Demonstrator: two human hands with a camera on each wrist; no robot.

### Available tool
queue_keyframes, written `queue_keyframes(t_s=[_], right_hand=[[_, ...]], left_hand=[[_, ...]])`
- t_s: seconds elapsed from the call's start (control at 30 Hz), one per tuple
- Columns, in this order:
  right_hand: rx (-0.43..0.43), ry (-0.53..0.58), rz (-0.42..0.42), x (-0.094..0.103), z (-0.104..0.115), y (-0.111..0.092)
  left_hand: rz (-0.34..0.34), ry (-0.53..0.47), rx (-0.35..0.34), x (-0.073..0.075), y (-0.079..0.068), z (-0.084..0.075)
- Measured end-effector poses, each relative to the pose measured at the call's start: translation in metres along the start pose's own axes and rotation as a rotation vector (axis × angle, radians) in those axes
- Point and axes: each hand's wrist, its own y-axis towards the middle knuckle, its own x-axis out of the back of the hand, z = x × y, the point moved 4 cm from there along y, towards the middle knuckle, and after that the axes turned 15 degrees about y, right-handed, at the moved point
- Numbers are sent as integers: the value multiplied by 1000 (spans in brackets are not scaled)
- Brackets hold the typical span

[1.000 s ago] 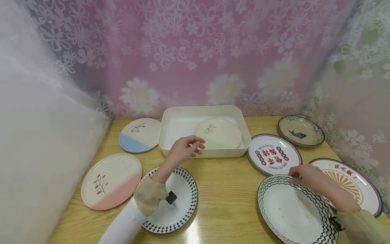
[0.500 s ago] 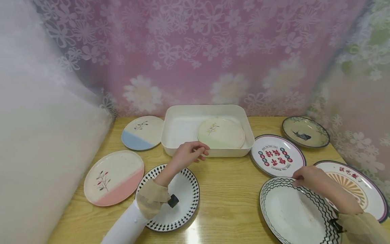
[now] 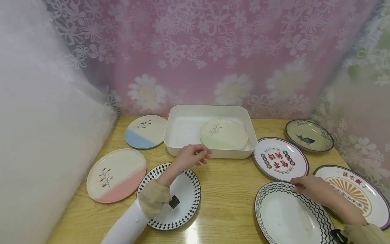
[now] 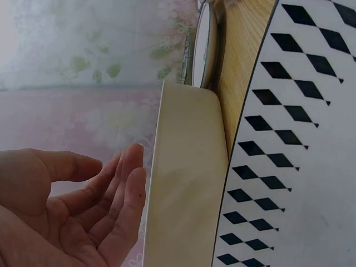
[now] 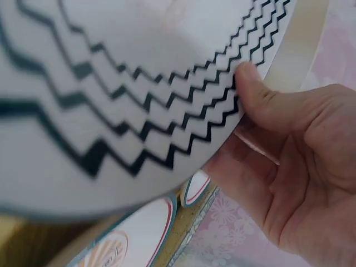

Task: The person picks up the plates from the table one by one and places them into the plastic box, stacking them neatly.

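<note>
My right hand (image 3: 318,191) grips the far rim of a white plate with black zigzag lines (image 3: 294,217). In the right wrist view the thumb (image 5: 250,83) lies on top of the rim, with the fingers underneath. My left hand (image 3: 192,157) is held in the air before the cream bin (image 3: 210,154), beyond a white plate with a black diamond border (image 3: 186,200). Its fingers bend loosely around nothing, as the left wrist view also shows. Part of the diamond plate is hidden by the left forearm. Inside the bin lies a cream and pale green plate (image 3: 226,135).
On the left are a blue and cream plate (image 3: 146,132) and a pink and cream plate (image 3: 117,176). To the right lie a plate with red lettering (image 3: 278,159), a fan-patterned plate (image 3: 350,193) and a fish-patterned dish (image 3: 309,135). Floral curtains border the wooden table (image 3: 225,189).
The head view has shifted a little. My right hand and the zigzag plate have moved slightly left and nearer, away from the red-lettered plate. My left hand keeps its loose pose.
</note>
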Motion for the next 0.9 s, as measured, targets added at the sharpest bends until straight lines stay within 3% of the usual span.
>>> queue_keyframes(t_s=[0.5, 0.9], right_hand=[[86, 44, -32, 7, 18, -3], [124, 50, -175, 17, 33, -3]], left_hand=[[22, -14, 15, -3, -2, 3], [35, -30, 20, -5, -3, 6]])
